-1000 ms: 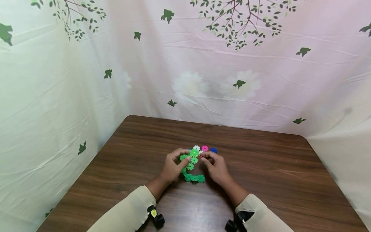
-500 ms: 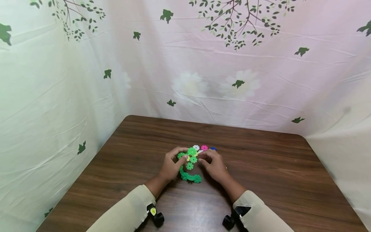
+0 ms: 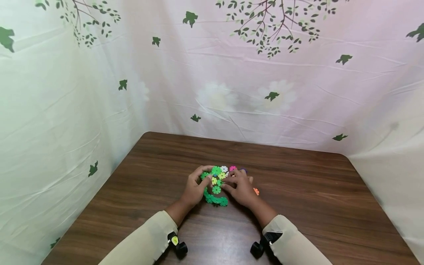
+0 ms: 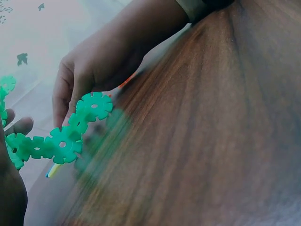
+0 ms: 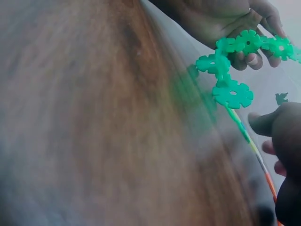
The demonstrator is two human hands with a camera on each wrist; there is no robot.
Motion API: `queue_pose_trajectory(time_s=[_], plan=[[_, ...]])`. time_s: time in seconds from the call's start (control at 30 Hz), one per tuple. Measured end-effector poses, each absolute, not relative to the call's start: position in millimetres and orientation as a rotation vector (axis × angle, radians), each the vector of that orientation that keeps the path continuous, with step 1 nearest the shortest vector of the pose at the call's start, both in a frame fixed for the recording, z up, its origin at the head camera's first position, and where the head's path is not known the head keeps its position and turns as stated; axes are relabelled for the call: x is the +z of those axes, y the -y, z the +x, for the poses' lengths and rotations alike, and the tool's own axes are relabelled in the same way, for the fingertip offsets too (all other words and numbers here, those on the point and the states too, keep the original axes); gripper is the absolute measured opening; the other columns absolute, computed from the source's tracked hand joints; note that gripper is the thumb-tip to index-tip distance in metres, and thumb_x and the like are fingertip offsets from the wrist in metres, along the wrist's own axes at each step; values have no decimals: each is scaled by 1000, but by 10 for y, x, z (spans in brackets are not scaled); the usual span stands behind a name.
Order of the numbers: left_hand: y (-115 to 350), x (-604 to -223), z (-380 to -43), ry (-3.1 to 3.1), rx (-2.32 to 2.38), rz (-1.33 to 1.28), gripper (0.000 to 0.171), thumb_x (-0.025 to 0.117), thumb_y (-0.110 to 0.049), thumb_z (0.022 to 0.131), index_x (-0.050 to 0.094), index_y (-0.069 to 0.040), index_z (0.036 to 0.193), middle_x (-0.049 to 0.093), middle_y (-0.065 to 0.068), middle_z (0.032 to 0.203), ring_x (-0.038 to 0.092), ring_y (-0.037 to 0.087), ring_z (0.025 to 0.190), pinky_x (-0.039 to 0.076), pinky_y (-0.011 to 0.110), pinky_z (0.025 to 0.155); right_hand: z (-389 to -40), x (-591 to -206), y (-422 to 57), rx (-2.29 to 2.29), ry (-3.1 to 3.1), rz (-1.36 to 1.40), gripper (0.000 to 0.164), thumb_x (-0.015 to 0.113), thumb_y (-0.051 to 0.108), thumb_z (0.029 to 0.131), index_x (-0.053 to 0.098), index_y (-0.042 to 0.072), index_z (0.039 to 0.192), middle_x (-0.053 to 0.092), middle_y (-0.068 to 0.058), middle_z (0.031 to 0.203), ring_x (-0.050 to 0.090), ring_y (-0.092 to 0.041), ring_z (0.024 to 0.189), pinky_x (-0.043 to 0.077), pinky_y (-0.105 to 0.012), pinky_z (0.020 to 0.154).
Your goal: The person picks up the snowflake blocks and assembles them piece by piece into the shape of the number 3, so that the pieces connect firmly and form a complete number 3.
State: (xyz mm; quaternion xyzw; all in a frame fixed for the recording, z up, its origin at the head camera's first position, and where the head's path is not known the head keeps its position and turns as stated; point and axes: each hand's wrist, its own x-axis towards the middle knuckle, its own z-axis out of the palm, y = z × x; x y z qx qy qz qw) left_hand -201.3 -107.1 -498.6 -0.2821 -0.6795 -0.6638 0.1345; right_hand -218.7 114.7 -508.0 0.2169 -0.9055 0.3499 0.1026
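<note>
The yellow sticker (image 3: 175, 240) by the left cuff is too small to read. Beyond, the flower-disc chain (image 3: 216, 190) lies between both hands, its green tail (image 3: 216, 200) curving nearest. The left hand (image 3: 193, 189) curls its fingers round the left edge; the right hand (image 3: 241, 187), fingers slightly parted, meets the right edge, grip unclear. Farther: a white disc (image 3: 224, 169), a pink disc (image 3: 233, 168), bare counter (image 3: 298, 176).

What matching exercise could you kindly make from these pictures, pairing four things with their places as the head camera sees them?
1. curved chain of green flower-shaped plastic discs
2. orange flower-shaped plastic disc
3. pink flower-shaped plastic disc
4. pale leaf-printed fabric

A. behind the brown wood-grain table
B. past the right hand, toward the table's far edge
C. curving between the two hands, nearest the person
D. beside the right wrist, on its outer side

Pairs: 1-C, 2-D, 3-B, 4-A
</note>
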Motion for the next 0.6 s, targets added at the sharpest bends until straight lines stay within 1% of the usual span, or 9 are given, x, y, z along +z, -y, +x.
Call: queue_pose_trajectory(time_s=[0.17, 0.23, 0.33, 0.4, 0.47, 0.6], plan=[[1072, -4997, -2013, 1971, -1918, -816, 32, 54, 3, 110, 64, 7, 140, 59, 38, 96, 63, 38, 70, 59, 34, 64, -2161, -5096, -1164, 985, 2692, 678, 11, 85, 19, 96, 89, 18, 106, 64, -1, 108, 42, -20, 100, 20, -51, 88], [1072, -5005, -2015, 1975, -1910, -819, 32, 54, 2, 111, 63, 6, 141, 60, 35, 93, 64, 37, 70, 59, 35, 64, -2150, -5095, -1170, 968, 2679, 671, 8, 87, 18, 94, 89, 19, 102, 64, -1, 107, 42, -20, 100, 19, -51, 87], [1071, -5014, -2019, 1980, -1908, -820, 32, 54, 2, 111, 63, 6, 141, 60, 35, 93, 64, 37, 70, 59, 37, 64, -2139, -5095, -1179, 952, 2661, 642, 3, 89, 17, 91, 88, 20, 93, 63, -1, 104, 43, -21, 99, 19, -51, 86], [1071, -5016, -2020, 1987, -1902, -821, 32, 54, 2, 111, 63, 5, 142, 59, 35, 93, 63, 37, 70, 59, 38, 65, -2132, -5092, -1181, 942, 2655, 617, 4, 91, 18, 90, 87, 19, 90, 64, -1, 106, 45, -21, 100, 20, -51, 87], [1072, -5020, -2020, 1989, -1897, -822, 32, 53, 2, 111, 63, 5, 142, 59, 34, 94, 63, 36, 71, 59, 38, 65, -2128, -5091, -1180, 921, 2652, 596, 7, 92, 21, 89, 86, 18, 93, 64, -2, 107, 46, -21, 101, 21, -51, 88], [1076, -5019, -2013, 1992, -1880, -835, 33, 52, 2, 112, 63, 5, 142, 59, 30, 93, 62, 37, 70, 59, 38, 65, -2118, -5091, -1175, 870, 2654, 577, 22, 92, 25, 89, 86, 13, 106, 64, -3, 109, 46, -22, 101, 22, -51, 87]])
